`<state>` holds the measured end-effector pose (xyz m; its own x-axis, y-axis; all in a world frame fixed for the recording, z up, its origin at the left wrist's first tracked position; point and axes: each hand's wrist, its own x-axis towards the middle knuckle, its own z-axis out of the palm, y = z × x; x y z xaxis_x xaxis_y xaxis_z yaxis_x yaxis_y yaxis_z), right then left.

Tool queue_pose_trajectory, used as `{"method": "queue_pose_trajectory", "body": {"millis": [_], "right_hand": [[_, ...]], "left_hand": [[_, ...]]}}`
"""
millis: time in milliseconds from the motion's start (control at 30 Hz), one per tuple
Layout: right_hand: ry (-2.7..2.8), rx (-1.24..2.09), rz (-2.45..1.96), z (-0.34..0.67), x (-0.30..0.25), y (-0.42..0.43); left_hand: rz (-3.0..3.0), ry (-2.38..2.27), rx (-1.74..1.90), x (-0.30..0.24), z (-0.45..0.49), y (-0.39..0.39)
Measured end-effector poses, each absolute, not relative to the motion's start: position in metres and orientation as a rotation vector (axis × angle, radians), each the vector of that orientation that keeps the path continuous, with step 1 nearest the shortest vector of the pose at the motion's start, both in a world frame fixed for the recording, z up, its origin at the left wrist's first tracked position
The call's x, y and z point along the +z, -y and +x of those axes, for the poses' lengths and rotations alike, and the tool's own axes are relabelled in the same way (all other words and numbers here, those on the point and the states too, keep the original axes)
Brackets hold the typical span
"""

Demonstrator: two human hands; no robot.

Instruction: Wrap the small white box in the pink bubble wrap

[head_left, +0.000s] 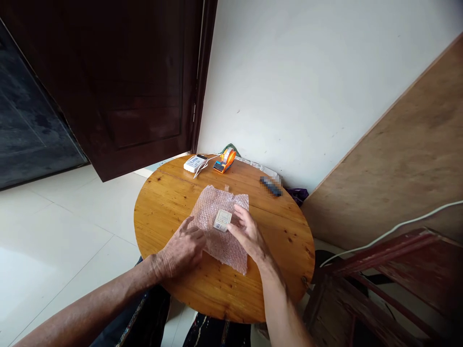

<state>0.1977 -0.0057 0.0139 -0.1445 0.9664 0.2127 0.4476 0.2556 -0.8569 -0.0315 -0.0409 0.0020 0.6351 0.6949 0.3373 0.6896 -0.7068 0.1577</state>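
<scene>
A sheet of clear, pinkish bubble wrap (231, 253) lies spread on a round wooden table. On the middle of the sheet rests a small pale box (223, 220) with printed labels. My left hand (185, 246) is at the left edge of the sheet, its fingers curled and closed on the bubble wrap; the fingertips are partly hidden. My right hand (249, 232) reaches over the sheet's right side, fingers and thumb apart, close beside the box. Whether the thumb touches the box I cannot tell.
Along the table's (285, 250) far side are a white power adapter-like block (195, 163) with a cable, an orange tape dispenser (224, 161) and a blurred dark object (270, 186). A dark door (144, 96) stands at the left, a red wooden chair (390, 270) at the right.
</scene>
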Motion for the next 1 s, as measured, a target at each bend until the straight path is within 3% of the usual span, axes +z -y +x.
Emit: {"method": "queue_pose_trajectory", "body": {"millis": [300, 600, 1000], "right_hand": [[1.937, 0.661, -1.452, 0.198, 0.058, 0.031], [1.947, 0.737, -1.529, 0.204, 0.046, -0.018], [1.765, 0.86, -1.373, 0.199, 0.03, -0.019]], "left_hand": [[2.577, -1.402, 0.783, 0.046, -0.012, -0.005], [2.135, -1.298, 0.898, 0.044, -0.014, -0.04], [1.732, -1.205, 0.755, 0.028, -0.01, -0.04]]}}
